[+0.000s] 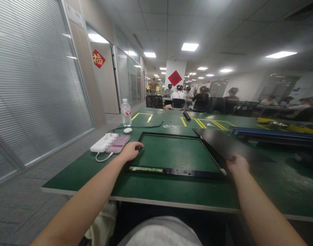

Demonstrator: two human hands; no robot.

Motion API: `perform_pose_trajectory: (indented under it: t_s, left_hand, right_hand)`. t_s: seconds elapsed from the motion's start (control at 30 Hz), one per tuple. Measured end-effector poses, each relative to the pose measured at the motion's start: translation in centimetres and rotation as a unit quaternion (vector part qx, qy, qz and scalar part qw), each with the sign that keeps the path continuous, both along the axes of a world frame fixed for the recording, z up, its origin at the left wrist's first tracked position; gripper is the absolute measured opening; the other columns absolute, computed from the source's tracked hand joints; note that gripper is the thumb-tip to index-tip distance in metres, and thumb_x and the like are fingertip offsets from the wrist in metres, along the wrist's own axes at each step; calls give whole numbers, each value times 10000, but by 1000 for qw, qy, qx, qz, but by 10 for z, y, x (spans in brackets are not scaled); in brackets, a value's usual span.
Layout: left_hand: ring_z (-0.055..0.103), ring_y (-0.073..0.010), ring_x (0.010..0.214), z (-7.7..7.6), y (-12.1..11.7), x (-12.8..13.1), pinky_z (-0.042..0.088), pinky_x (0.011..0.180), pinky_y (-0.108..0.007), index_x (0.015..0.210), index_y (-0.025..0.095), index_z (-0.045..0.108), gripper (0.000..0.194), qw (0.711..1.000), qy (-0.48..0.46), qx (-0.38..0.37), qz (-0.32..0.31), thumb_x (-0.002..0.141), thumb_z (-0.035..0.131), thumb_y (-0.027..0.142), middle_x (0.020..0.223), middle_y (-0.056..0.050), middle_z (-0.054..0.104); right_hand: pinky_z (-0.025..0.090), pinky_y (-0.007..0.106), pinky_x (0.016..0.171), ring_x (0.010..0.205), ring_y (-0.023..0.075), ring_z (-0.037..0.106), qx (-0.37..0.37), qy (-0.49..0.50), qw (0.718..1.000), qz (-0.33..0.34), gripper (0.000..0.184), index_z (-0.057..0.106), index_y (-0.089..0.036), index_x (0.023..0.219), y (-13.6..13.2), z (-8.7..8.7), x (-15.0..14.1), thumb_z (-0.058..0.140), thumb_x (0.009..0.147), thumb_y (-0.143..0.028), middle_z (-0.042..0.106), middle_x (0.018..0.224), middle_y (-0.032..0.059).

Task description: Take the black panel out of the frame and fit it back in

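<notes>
Head view: I count two hands, one frame, one panel. Frame (184,172): black, thin, rectangular, open-centred, lying near the front edge of the green, smooth table (176,193). One pale green strip (145,169) sits along its near bar. My left hand (132,150) grips the frame's left side, fingers curled narrow. My right hand (238,164) pinches the near edge of the panel (225,143), flat, dark, matte, over the frame's right side. Toward the table's left edge: one clear ribbed bottle (126,114), one phone (119,142), one white rounded case (127,130).
</notes>
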State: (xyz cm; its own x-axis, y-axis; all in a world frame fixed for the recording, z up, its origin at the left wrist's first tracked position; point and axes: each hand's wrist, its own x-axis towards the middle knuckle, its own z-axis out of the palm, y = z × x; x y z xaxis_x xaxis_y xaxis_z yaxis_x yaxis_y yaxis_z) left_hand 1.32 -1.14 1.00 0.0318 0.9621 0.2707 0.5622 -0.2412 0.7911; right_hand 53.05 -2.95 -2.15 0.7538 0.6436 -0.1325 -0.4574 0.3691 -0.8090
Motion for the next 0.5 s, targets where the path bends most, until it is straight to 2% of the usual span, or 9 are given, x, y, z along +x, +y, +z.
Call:
perform_pose_trajectory:
  t_s: [0.17, 0.4, 0.5]
  left_hand:
    - [617, -346, 1064, 0, 0, -1, 387, 1063, -453, 765, 268, 799, 432, 1000, 3, -1, 0, 502, 616, -20, 947, -68, 761]
    - [604, -342, 1099, -2, 0, -1, 390, 1077, -430, 754, 268, 794, 383, 1000, -17, 1, 0, 506, 653, 13, 952, -60, 757]
    - [614, -339, 1090, -1, 0, 0, 398, 1080, -431, 765, 265, 791, 334, 1000, 3, 11, 6, 534, 675, 54, 993, -60, 752]
  right_hand:
    - [614, 383, 687, 720, 154, 659, -8, 11, 1000, -22, 279, 517, -227, 918, 1, 2, -3, 609, 695, -86, 658, 908, -8]
    - [605, 345, 645, 696, 154, 660, 28, 10, 997, -64, 269, 515, -205, 861, -2, 10, -6, 676, 671, -104, 662, 884, -5]
    - [605, 345, 661, 688, 154, 659, 38, 13, 999, -33, 270, 518, -200, 837, -6, 16, -8, 686, 652, -97, 668, 862, -9]
